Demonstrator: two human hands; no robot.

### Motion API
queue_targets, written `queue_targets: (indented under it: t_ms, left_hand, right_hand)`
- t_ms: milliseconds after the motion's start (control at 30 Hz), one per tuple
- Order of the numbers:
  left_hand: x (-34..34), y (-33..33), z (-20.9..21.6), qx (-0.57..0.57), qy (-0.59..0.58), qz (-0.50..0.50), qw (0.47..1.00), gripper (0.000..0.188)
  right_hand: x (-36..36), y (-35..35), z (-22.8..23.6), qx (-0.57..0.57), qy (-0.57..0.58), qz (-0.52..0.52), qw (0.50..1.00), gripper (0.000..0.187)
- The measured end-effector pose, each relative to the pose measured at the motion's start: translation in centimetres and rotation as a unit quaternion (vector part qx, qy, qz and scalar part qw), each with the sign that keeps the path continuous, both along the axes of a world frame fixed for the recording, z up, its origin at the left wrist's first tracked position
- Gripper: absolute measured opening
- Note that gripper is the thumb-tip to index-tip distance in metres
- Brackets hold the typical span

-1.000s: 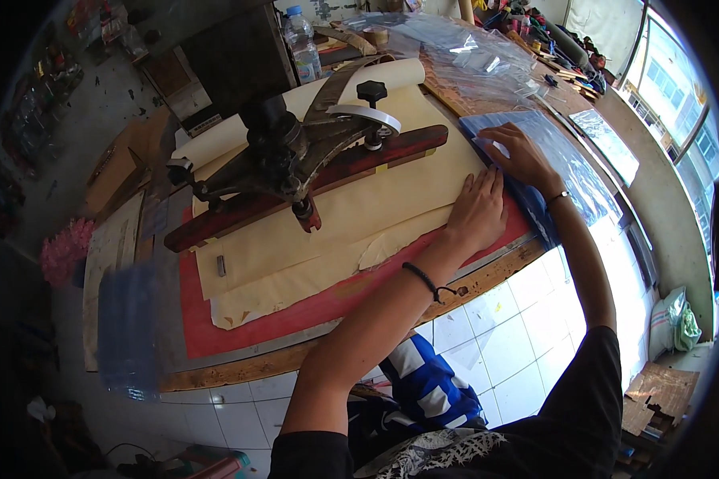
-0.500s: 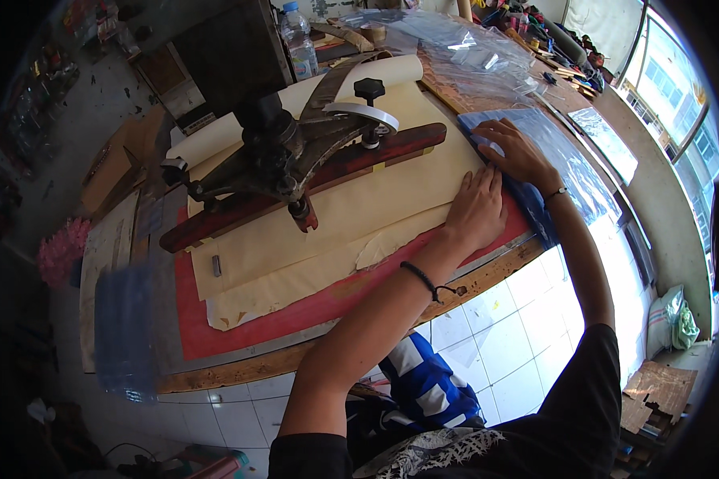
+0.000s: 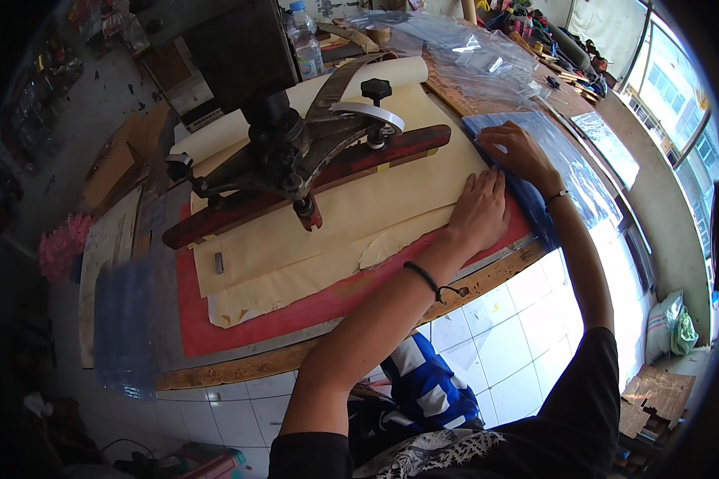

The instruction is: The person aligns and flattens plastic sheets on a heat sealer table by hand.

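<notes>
**Both hands flat at the right end of the press bench**

The left hand [image 3: 479, 211] is being pressed palm-down, fingers open and extended, nothing gripped, on the cream paper sheet [image 3: 391, 199] near the right edge of the wooden workbench [image 3: 487, 275]. The right hand [image 3: 519, 152] is being laid on the blue-tinted clear plastic bag stack [image 3: 571, 172] at the bench's right end, fingers spread over its left edge; whether a bag is being pinched cannot be told. The cream sheet is lying over a red mat [image 3: 295, 307] and is being spanned by the dark red wooden bar [image 3: 327, 180] of a black metal press [image 3: 280, 152]. A clear plastic water bottle [image 3: 303, 36] is standing at the far edge. A second stack of plastic bags [image 3: 124, 327] is hanging over the bench's left near corner.
</notes>
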State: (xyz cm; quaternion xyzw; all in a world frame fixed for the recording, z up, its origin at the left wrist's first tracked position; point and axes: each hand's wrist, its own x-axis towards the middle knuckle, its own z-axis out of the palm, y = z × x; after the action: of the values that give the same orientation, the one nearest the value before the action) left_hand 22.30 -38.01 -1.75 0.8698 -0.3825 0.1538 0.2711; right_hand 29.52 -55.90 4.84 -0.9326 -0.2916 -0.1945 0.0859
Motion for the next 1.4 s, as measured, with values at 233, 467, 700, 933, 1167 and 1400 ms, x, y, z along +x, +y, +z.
queue_targets:
  t_ms: [233,467,700,933,1167,1400]
  left_hand:
    - [-0.1,-0.1,0.0,-0.001,-0.001,-0.001,1.000,0.067]
    - [0.1,-0.2,0.0,0.001,-0.006,-0.002,1.000,0.066]
    - [-0.1,0.3,0.6,-0.019,0.009,0.000,1.000,0.073]
    - [-0.2,0.1,0.9,-0.021,0.001,0.005,1.000,0.080]
    - [0.1,0.1,1.2,0.034,0.043,-0.006,0.998,0.078]
    - [0.5,0.2,1.0,0.033,0.066,0.010,0.997,0.073]
  right_hand:
    - [0.0,0.1,0.1,-0.001,-0.013,0.012,1.000,0.021]
    - [0.7,0.9,-0.7,0.010,-0.002,-0.019,1.000,0.016]
    - [-0.1,-0.5,0.5,0.040,0.076,0.007,0.996,0.011]
    - [-4.0,-4.4,3.3,-0.004,0.166,0.004,0.986,0.015]
    - [-6.3,-4.7,0.9,0.046,0.107,-0.037,0.992,0.014]
    - [-12.4,-13.0,3.5,0.314,0.003,-0.121,0.942,0.035]
